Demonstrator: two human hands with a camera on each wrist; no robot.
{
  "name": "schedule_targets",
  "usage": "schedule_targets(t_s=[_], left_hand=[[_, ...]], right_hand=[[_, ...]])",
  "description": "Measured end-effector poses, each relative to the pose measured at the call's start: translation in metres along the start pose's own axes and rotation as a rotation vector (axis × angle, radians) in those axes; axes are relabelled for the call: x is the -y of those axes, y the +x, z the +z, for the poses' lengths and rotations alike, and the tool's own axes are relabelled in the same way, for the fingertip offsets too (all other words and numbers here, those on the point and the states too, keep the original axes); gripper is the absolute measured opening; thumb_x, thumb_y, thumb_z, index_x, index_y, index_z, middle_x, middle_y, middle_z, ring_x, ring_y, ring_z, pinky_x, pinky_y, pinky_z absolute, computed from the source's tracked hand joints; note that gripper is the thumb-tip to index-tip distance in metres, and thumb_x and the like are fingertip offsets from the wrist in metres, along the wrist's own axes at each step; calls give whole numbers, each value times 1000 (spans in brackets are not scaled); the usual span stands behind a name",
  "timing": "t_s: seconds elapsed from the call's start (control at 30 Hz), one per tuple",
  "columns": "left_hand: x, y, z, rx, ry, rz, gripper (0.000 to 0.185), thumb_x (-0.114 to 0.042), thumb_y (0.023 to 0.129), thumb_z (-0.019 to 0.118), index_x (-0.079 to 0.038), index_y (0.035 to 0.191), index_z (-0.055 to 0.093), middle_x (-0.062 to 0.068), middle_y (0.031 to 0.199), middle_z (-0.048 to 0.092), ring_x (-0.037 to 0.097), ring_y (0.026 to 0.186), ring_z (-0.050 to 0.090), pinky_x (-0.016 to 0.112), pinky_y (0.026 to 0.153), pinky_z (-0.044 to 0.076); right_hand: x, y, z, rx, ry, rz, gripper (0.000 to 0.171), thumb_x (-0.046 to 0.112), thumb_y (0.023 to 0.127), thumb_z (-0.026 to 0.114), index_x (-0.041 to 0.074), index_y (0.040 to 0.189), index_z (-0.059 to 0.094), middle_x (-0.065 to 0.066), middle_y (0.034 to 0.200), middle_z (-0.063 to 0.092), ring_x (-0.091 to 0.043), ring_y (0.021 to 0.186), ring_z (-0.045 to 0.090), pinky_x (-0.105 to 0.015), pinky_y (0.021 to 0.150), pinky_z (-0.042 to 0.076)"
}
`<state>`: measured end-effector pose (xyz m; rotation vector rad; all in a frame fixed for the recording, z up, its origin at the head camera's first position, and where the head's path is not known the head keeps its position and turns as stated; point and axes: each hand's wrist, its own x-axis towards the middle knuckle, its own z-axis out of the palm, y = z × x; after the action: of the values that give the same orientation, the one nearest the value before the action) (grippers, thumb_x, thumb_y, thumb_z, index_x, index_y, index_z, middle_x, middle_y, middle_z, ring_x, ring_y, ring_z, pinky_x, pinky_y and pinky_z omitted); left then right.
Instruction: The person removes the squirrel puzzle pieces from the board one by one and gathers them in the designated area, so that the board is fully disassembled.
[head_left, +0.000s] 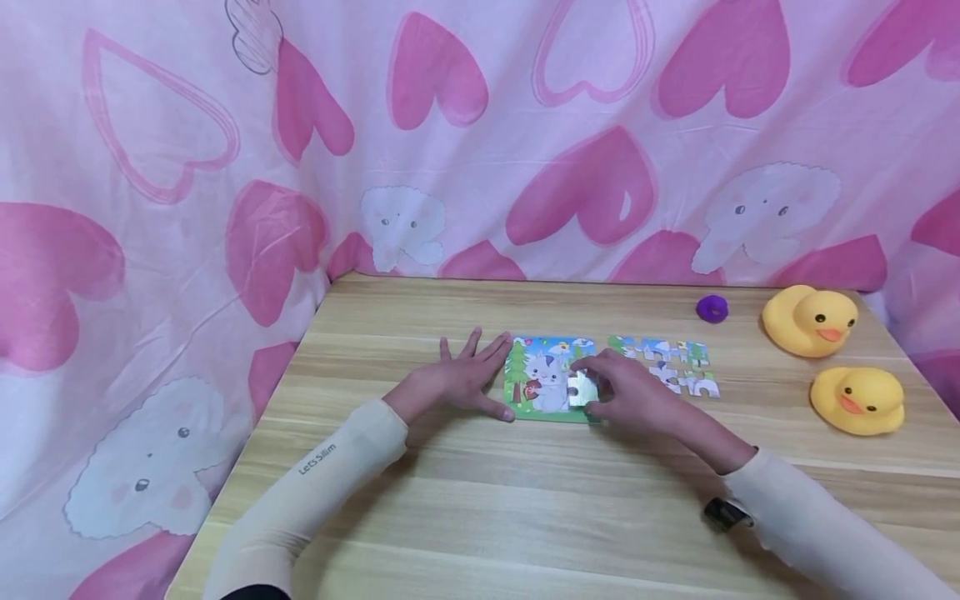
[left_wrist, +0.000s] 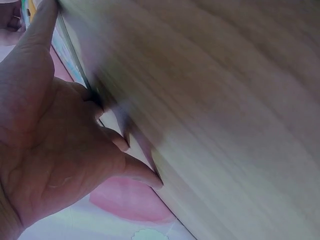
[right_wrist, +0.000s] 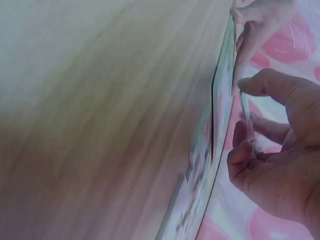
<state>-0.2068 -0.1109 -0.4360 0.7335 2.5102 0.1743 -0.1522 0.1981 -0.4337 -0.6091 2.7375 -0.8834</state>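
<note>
left hand [head_left: 457, 379] flat, fingers spread, bracing puzzle board [head_left: 551, 379] at its 9 o'clock edge | right hand [head_left: 630, 392] pinching puzzle piece [head_left: 582, 390] over board's 3 o'clock side, nearer hand | loose pieces [head_left: 675, 367] further toward 3 o'clock

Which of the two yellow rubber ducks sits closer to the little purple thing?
The farther duck, the one nearer the heart-patterned cloth. The purple thing lies just beside it, while the other duck sits nearer the person.
</note>
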Motion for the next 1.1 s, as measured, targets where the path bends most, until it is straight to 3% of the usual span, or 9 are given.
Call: schedule_targets(t_s=[0.33,0.63,0.9,1.1], left_hand=[[-2,-3,-2,13,-17,-17,130,-81,81,70,-29,170,-9,-10,179,-16,38,164,-22,85,118,-11],[-2,-6,-3,12,-29,-27,131,-80,81,71,-30,170,-10,-11,179,-17,37,164,-23,82,120,-12],[-3,-6,-3,7,-21,-18,130,-80,82,71,-28,171,-9,-9,180,-15,39,165,-22,83,120,-11],[-4,-3,-2,1,-24,-9,130,-80,82,71,-29,170,-9,-10,179,-15,38,165,-21,83,120,-10]], right_hand=[[-25,-29,-28,-40,-10,-66,63,15,87,87,15,145,64,0,112,63,-17,93,59,-23,72,54],[-57,-64,-52,-151,-53,-104,62,12,83,91,13,140,66,0,110,66,-16,92,61,-23,70,55],[-82,-88,-65,-82,-128,26,63,13,83,89,14,142,65,-3,114,67,-17,98,62,-23,74,55],[-98,-101,-66,-68,-170,39,61,10,80,89,13,137,69,-3,114,69,-15,97,62,-24,75,56]])
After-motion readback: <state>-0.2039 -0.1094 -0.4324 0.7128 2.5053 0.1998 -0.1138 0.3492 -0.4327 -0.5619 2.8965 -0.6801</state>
